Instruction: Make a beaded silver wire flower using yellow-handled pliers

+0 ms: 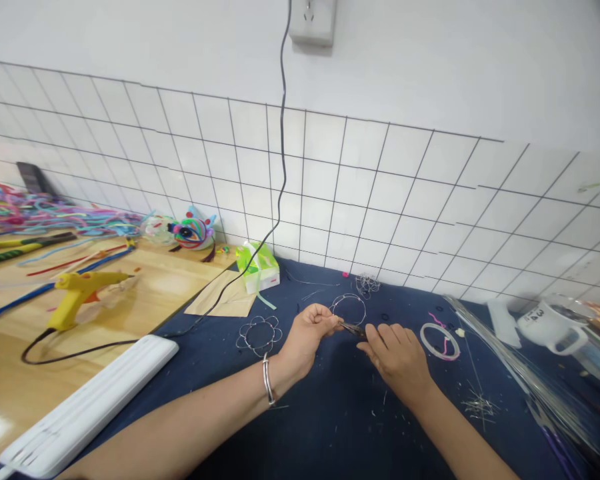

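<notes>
My left hand (pixel 307 333), with a silver bangle (pixel 267 380) on its wrist, pinches a thin wire ring (pixel 365 310) dotted with small beads. The ring stands up behind the gap between my hands. My right hand (pixel 397 357) is wrapped round small dark pliers (pixel 353 328), whose tips touch the wire at my left fingertips. To the left on the dark blue cloth (pixel 300 427) lies a flower-shaped wire piece (pixel 259 335) with looped petals.
At left are a yellow glue gun (pixel 80 290), a white power strip (pixel 95 407) and pipe cleaners (pixel 55 210). A green-and-white tissue pack (pixel 260 267) stands behind. At right lie a white ring (pixel 423 340), long wires (pixel 510 360) and a white mug (pixel 547 327). A black cable hangs down.
</notes>
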{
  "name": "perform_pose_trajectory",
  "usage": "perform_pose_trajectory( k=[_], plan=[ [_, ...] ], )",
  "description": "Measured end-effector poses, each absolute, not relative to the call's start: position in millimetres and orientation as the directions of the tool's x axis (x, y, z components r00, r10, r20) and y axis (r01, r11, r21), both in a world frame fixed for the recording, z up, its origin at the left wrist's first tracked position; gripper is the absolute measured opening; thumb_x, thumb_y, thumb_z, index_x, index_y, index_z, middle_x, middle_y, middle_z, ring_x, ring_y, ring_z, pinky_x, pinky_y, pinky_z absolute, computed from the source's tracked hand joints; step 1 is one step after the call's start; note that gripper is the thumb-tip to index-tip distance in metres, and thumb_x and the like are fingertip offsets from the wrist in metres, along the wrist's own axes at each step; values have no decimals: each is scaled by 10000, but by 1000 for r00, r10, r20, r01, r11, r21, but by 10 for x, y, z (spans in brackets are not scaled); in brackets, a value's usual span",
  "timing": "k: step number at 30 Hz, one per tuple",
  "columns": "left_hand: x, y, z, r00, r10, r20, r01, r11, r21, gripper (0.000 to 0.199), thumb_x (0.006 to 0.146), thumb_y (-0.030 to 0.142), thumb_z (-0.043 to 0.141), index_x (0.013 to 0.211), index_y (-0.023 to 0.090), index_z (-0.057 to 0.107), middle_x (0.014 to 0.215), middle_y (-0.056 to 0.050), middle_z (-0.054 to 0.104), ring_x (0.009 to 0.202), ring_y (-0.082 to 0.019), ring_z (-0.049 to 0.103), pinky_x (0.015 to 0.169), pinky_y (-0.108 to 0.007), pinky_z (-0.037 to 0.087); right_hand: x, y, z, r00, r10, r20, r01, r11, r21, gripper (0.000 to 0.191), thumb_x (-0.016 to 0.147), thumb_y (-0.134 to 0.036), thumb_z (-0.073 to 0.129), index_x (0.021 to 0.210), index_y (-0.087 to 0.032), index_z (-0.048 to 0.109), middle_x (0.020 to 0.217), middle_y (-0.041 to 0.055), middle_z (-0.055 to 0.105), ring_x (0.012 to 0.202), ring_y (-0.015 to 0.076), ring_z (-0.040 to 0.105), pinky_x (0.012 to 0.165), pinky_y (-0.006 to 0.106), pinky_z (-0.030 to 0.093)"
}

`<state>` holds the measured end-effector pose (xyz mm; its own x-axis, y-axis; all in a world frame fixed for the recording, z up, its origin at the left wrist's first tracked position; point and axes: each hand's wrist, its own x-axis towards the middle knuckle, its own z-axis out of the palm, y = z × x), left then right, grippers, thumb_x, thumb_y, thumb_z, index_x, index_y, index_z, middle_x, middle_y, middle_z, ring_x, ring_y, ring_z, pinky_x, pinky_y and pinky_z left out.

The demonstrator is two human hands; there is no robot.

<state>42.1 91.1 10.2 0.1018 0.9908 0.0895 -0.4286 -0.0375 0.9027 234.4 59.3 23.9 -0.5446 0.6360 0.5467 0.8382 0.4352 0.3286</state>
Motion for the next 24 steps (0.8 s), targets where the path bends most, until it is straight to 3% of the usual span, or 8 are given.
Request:
perform_pose_trajectory(
  k=[5, 10, 12, 14, 16, 18, 21, 24],
  plan=[
    [429, 919, 77, 94, 989, 118, -402, -71, 913, 145, 699, 234, 644, 737, 143, 538, 696, -26, 621, 650, -110, 562, 633, -236, 408, 2341, 613, 220, -525, 664, 532, 850, 439, 291, 284, 860, -353, 438, 1055, -180, 550, 771, 68, 548, 737, 184, 456, 663, 323, 302],
    [415, 934, 69, 100, 993, 63, -405, -17, 914, 222, 710, 245, 638, 868, 159, 508, 753, -46, 645, 696, -134, 600, 627, -240, 412, 2344, 649, 119, -456, 694, 558, 874, 468, 132, 296, 843, -378, 457, 1017, -164, 564, 780, 80, 555, 779, 193, 479, 715, 321, 349],
    [399, 942, 92, 79, 996, 40, -432, -2, 902, 324, 713, 256, 638, 984, 184, 477, 794, -49, 655, 743, -154, 621, 649, -252, 423, 2344, 662, 88, -379, 721, 579, 874, 485, -32, 294, 835, -391, 462, 996, -169, 569, 817, 86, 565, 813, 201, 493, 740, 329, 364],
    [388, 942, 120, 68, 997, 43, -446, -8, 895, 371, 719, 272, 633, 1038, 198, 459, 810, -51, 659, 757, -163, 631, 663, -261, 431, 2335, 670, 75, -211, 806, 553, 830, 446, -333, 285, 830, -405, 458, 973, -183, 566, 853, 75, 573, 830, 198, 510, 746, 326, 385],
    [397, 921, 137, 81, 995, 54, -449, -12, 893, 352, 725, 283, 627, 1027, 193, 468, 809, -55, 660, 755, -166, 636, 672, -267, 439, 2310, 670, 73, -6, 913, 408, 670, 307, -676, 287, 817, -430, 464, 964, -200, 553, 841, 45, 576, 780, 178, 529, 695, 303, 414],
    [431, 874, 130, 119, 991, 62, -451, -2, 893, 334, 732, 282, 621, 1014, 186, 471, 822, -64, 659, 762, -169, 637, 683, -272, 444, 2262, 661, 66, 128, 972, 198, 410, 130, -903, 314, 782, -455, 503, 975, -210, 535, 793, 19, 569, 697, 154, 535, 603, 271, 425],
    [505, 778, 77, 194, 979, 58, -440, 34, 898, 367, 739, 271, 618, 1047, 188, 437, 815, -68, 659, 749, -171, 636, 665, -269, 447, 2174, 634, 41, 136, 991, -5, 34, -10, -999, 369, 713, -438, 595, 990, -207, 514, 771, 8, 561, 658, 136, 540, 538, 243, 422],
    [553, 725, 21, 249, 967, 46, -391, 57, 919, 370, 748, 269, 610, 1050, 192, 410, 800, -64, 658, 724, -169, 635, 647, -270, 449, 2125, 616, 20, 68, 996, -63, -161, -51, -986, 371, 688, -390, 632, 980, -197, 508, 707, -9, 540, 595, 110, 521, 503, 227, 413]
  ],
)
